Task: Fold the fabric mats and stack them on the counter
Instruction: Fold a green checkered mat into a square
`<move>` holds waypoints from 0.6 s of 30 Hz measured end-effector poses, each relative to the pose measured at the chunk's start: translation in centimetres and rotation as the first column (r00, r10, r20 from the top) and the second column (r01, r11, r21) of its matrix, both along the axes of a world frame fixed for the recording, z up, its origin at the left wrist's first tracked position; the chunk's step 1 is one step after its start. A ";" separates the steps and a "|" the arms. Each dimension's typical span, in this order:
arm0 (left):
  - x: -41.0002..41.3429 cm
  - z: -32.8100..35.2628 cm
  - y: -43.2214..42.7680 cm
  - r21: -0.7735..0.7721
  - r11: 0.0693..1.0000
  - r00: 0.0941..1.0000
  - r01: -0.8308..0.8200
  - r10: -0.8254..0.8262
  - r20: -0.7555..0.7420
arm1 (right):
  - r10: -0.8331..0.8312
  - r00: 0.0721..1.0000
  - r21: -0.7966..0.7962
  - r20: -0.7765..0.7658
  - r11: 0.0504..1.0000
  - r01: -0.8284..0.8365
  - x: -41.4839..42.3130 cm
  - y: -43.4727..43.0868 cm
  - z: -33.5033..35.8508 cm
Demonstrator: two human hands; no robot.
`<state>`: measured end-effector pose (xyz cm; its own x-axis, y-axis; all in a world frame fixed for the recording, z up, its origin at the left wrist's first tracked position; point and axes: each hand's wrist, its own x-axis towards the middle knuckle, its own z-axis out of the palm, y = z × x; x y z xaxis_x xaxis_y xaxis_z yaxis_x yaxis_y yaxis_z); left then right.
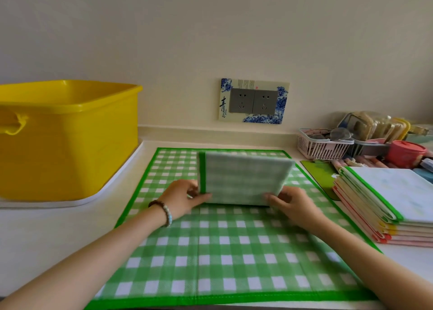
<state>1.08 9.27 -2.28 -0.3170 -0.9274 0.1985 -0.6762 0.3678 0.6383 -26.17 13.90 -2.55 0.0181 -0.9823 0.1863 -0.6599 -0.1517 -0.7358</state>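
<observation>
a green checked mat (225, 258) is lying flat on the counter (46, 239), while over its far half the left hand (185, 198) and right hand (290, 204) are each pinching a near corner of a folded green mat (243, 181), tilted up, with a stack of folded mats (393, 199) sitting to the right.
</observation>
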 end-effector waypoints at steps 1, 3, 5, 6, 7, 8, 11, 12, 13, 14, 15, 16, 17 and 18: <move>0.0 -0.2 -0.5 -0.022 0.999 0.999 -0.040 0.040 -0.011 | -0.011 0.999 -0.011 0.052 1.000 0.012 0.1 -0.3 0.0; -0.1 -0.6 -1.3 -0.028 0.996 0.995 -0.085 0.083 -0.055 | -0.053 0.990 -0.015 0.132 0.998 0.056 0.3 -0.9 -0.2; -0.1 -1.0 -1.8 -0.008 0.996 0.991 -0.089 0.088 -0.098 | -0.131 0.978 -0.006 0.161 0.991 0.134 0.4 -1.4 -0.3; -0.3 -1.1 -2.0 0.003 0.996 0.989 -0.090 0.090 -0.118 | -0.169 0.972 0.001 0.161 0.985 0.171 0.5 -1.7 -0.4; -0.4 -1.2 -2.2 0.011 0.995 0.986 -0.099 0.100 -0.132 | -0.202 0.966 0.014 0.159 0.979 0.203 0.7 -2.0 -0.4; -0.6 -1.3 -2.3 0.015 0.993 0.983 -0.114 0.115 -0.143 | -0.228 0.962 0.027 0.148 0.974 0.227 0.8 -2.3 -0.5; -0.8 -1.5 -3.3 0.051 0.984 0.978 -0.172 0.176 -0.113 | -0.284 0.955 0.066 0.087 0.958 0.279 1.0 -2.7 -0.3; -0.9 -1.4 -3.5 0.073 0.980 0.978 -0.182 0.189 -0.092 | -0.295 0.953 0.081 0.064 0.954 0.289 1.1 -2.9 -0.2; -0.9 -1.3 -3.9 0.095 0.977 0.978 -0.190 0.197 -0.064 | -0.302 0.952 0.100 0.043 0.950 0.296 1.1 -3.0 -0.1; -1.1 -1.1 -4.1 0.101 0.976 0.981 -0.191 0.194 -0.019 | -0.307 0.951 0.125 0.027 0.945 0.302 1.1 -3.2 0.0; -1.2 -0.9 -4.3 0.087 0.978 0.981 -0.192 0.189 0.040 | -0.314 0.949 0.153 0.012 0.939 0.309 1.2 -3.3 0.2; -1.4 -0.6 -4.4 0.055 0.980 0.978 -0.191 0.185 0.100 | -0.322 0.947 0.179 -0.001 0.931 0.317 1.2 -3.4 0.3; -1.7 -0.5 -4.5 0.015 0.983 0.973 -0.183 0.179 0.149 | -0.331 0.944 0.199 -0.015 0.924 0.327 1.3 -3.5 0.5; -2.1 -0.3 -4.6 -0.032 0.987 0.972 -0.156 0.159 0.174 | -0.337 0.941 0.215 -0.028 0.918 0.335 1.3 -3.6 0.5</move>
